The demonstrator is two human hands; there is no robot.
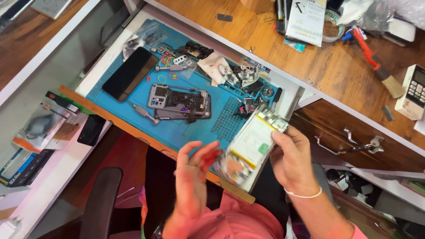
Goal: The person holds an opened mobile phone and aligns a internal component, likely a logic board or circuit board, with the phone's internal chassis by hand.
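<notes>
Two hands, right hand (pixel 292 161) fingers clamping phone battery (pixel 252 141), left hand (pixel 192 170) loosely spread

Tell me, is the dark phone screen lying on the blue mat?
Yes: the screen lies flat on the blue mat, left of the opened phone frame.

Phone repair workshop: blue repair mat (pixel 186 128) on the worktop (pixel 336 66), opened phone frame (pixel 179 102), screwdriver (pixel 144 113), scattered small parts.
</notes>
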